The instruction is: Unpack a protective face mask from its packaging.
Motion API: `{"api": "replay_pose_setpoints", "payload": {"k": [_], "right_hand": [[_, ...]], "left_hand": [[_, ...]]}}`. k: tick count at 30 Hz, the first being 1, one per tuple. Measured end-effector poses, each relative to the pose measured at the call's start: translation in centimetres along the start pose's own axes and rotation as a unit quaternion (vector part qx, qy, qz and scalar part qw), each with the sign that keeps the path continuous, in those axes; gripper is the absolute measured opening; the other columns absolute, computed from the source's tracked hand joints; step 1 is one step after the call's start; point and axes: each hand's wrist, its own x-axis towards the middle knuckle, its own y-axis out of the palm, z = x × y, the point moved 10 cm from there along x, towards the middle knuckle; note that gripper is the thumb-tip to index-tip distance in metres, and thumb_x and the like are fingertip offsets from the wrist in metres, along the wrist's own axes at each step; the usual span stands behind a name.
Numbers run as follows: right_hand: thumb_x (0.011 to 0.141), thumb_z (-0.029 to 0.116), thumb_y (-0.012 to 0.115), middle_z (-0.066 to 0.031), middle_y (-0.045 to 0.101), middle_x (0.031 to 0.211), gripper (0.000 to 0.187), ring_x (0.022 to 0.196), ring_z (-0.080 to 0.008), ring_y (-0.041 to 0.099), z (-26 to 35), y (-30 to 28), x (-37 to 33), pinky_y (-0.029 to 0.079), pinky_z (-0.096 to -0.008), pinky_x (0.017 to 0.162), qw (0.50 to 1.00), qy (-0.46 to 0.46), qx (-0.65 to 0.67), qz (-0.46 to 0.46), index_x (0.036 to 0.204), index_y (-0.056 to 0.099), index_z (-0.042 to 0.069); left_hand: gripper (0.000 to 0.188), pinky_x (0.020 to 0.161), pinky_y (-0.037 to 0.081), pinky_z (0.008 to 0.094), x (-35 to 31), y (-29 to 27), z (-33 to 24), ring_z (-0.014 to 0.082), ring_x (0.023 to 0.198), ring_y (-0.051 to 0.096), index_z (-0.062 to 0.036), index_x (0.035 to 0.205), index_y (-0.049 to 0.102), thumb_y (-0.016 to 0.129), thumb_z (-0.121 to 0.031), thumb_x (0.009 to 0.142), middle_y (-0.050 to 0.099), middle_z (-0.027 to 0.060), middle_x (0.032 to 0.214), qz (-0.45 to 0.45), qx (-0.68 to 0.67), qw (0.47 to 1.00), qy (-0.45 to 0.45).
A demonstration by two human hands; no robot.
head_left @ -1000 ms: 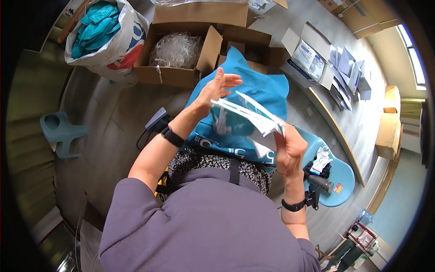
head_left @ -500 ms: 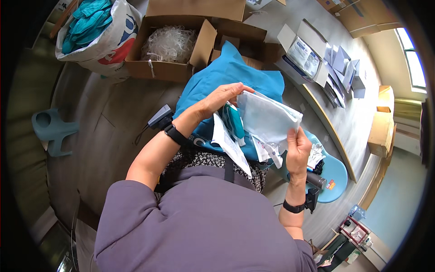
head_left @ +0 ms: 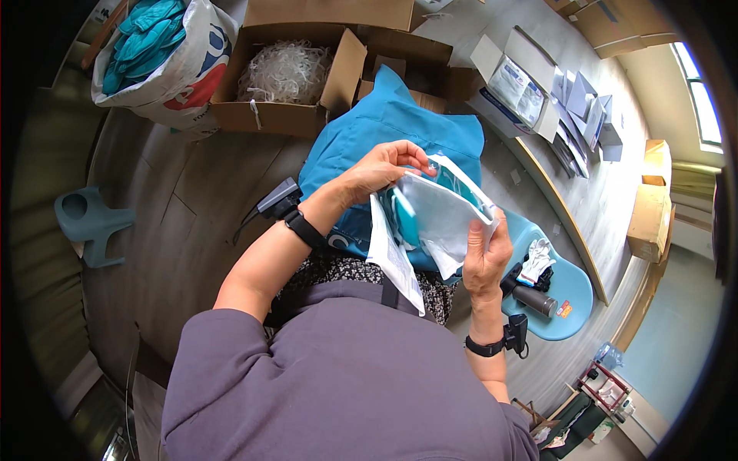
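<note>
Over my lap, a clear-and-white plastic bag (head_left: 446,206) is held up with its mouth parted, and teal shows inside. My left hand (head_left: 388,167) pinches the bag's left upper edge, with curled fingers. At the right end, my right hand (head_left: 487,250) grips the bag, thumb on its near face. Below my left hand hang a folded teal piece (head_left: 405,219) and a white printed sheet (head_left: 394,263); what holds them is partly hidden. Blue fabric (head_left: 407,111) is spread over my lap beneath everything.
Ahead stands a cardboard box (head_left: 269,117) of clear stringy pieces. A white sack (head_left: 165,96) of teal items is at far left. An open carton (head_left: 500,107) holds white packets. A blue stool (head_left: 573,307) at right carries a dark bottle (head_left: 536,300) and white gloves (head_left: 536,261).
The plastic bag, flat before, now has its mouth spread apart. My right hand has moved slightly left and down. My left fingers have shifted along the bag's edge.
</note>
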Motion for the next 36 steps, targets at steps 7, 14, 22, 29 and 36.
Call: {"api": "replay_pose_setpoints", "payload": {"k": [7,14,22,29,36], "right_hand": [[0.101,0.020,0.050,-0.0153,0.063,0.112,0.032,0.103,-0.0220,0.061,0.1,0.0,-0.3,0.045,-0.0320,0.092,0.994,-0.058,0.069,-0.059,0.119,0.057,-0.005],[0.100,0.020,0.051,-0.0134,0.064,0.112,0.034,0.102,-0.0190,0.060,-0.9,0.4,-0.7,0.043,-0.0298,0.093,0.989,-0.038,0.134,-0.044,0.120,0.057,-0.007],[0.100,0.020,0.053,-0.0095,0.065,0.106,0.033,0.099,-0.0147,0.057,-2.8,0.1,-1.0,0.043,-0.0274,0.090,0.983,0.030,0.159,-0.082,0.119,0.058,-0.007],[0.098,0.028,0.057,-0.0057,0.068,0.100,0.034,0.091,-0.0122,0.057,-5.9,-2.3,-0.7,0.041,-0.0266,0.087,0.951,0.103,0.240,-0.165,0.107,0.066,-0.003],[0.098,0.028,0.056,-0.0070,0.068,0.101,0.033,0.091,-0.0136,0.060,-6.8,-2.3,-0.8,0.043,-0.0270,0.085,0.935,0.097,0.295,-0.174,0.108,0.066,-0.002]], "left_hand": [[0.019,0.048,0.040,0.0180,0.5,0.2,2.0,0.0048,0.057,0.052,-0.0059,0.103,0.063,0.069,-0.017,0.089,0.063,0.0004,0.079,-0.055,-0.006,0.998,-0.044],[0.021,0.044,0.038,0.0166,0.5,0.5,1.1,0.0032,0.052,0.049,-0.0048,0.105,0.063,0.063,-0.023,0.094,0.058,-0.0001,0.075,-0.068,-0.081,0.994,-0.018],[0.014,0.042,0.035,0.0183,0.7,0.5,1.1,0.0019,0.050,0.047,-0.0093,0.088,0.059,0.071,-0.016,0.088,0.057,-0.0049,0.073,-0.071,0.057,0.996,-0.007],[0.012,0.051,0.048,0.0175,0.8,1.5,1.1,0.0050,0.060,0.060,-0.0080,0.089,0.056,0.067,-0.013,0.090,0.063,-0.0009,0.078,-0.001,0.029,0.999,-0.018],[0.023,0.053,0.050,0.0164,0.5,0.7,3.2,0.0084,0.058,0.062,-0.0011,0.110,0.062,0.055,-0.020,0.099,0.064,0.0026,0.082,0.007,-0.101,0.989,-0.110]]}}
